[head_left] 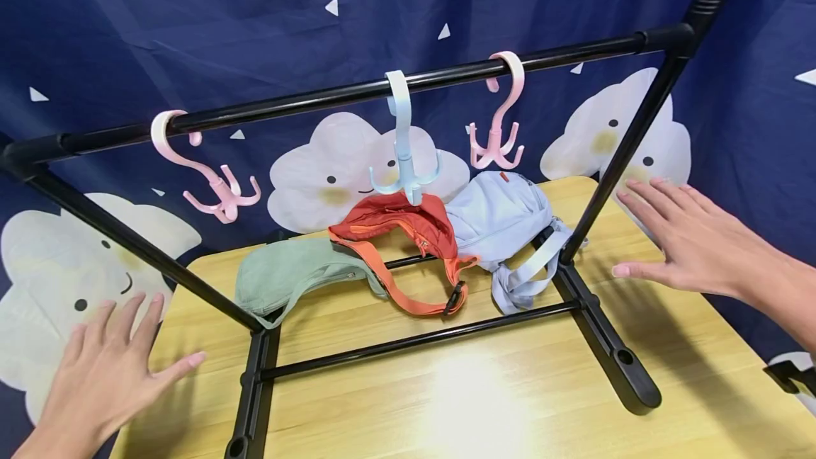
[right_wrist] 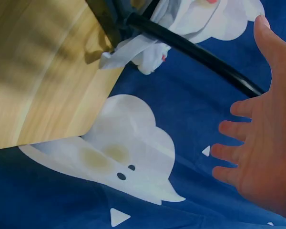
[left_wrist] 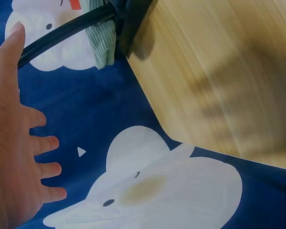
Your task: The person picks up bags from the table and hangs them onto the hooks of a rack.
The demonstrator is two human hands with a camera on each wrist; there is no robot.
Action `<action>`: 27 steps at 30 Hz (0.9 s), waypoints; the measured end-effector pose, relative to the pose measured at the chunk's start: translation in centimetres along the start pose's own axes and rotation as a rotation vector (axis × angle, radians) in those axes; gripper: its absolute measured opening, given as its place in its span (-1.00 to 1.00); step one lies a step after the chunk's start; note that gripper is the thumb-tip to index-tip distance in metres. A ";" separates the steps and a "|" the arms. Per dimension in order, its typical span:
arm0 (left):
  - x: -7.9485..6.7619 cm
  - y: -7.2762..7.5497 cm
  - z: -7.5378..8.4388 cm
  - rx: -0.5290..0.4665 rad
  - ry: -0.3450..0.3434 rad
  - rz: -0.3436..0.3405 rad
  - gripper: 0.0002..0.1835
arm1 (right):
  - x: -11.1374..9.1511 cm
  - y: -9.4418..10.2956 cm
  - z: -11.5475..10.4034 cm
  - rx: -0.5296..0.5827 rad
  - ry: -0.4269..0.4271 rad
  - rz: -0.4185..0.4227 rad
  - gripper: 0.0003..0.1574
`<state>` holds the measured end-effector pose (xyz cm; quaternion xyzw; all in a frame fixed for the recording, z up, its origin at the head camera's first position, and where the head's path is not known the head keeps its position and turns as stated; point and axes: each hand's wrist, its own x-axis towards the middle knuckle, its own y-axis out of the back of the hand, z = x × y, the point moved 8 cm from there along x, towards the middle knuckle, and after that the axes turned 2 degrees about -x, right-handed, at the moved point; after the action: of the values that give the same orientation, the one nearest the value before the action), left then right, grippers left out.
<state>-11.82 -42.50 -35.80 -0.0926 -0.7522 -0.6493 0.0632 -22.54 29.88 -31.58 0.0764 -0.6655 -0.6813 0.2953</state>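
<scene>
Spreads left grip [head_left: 105, 370] and right grip [head_left: 701, 246], both released, beside the black rack [head_left: 421, 339] on the tabletop [head_left: 357, 409]. Has one pink hook [head_left: 223, 195], a blue hook [head_left: 404, 137] and another pink hook [head_left: 494, 150] along the top bar [head_left: 306, 102]; beyond, green bag [head_left: 280, 271], red bag [head_left: 421, 224] and lavender bag [head_left: 494, 214], side by side before the printed curtain [head_left: 255, 27].

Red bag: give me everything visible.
The red bag looks like soft fabric, red with orange trim, a zip and an orange strap with a black buckle. It lies slumped on the table, strap looped toward the viewer; the rack's rear bar shows through the loop. Its left end overlaps the green bag; its right side appears to touch the pale blue bag. Its underside is hidden.
</scene>
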 end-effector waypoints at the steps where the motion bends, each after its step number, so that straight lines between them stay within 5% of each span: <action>1: 0.0 0.1 0.1 0.000 0.000 0.004 0.35 | 0.1 0.2 -0.3 -0.002 0.017 0.018 0.45; 5: 0.0 0.7 0.7 -0.010 -0.005 0.034 0.32 | 0.2 0.9 -1.1 0.003 0.056 0.068 0.40; 15: 0.2 2.2 1.8 -0.063 -0.021 0.118 0.21 | 0.1 1.5 -2.3 -0.010 -0.007 0.008 0.31; 27: 0.3 3.2 3.5 -0.069 -0.064 0.188 0.10 | 0.2 2.9 -5.4 0.001 0.096 0.066 0.16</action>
<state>-11.34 -38.62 -33.16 -0.1855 -0.7191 -0.6627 0.0965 -19.12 25.36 -29.29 0.0871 -0.6530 -0.6666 0.3489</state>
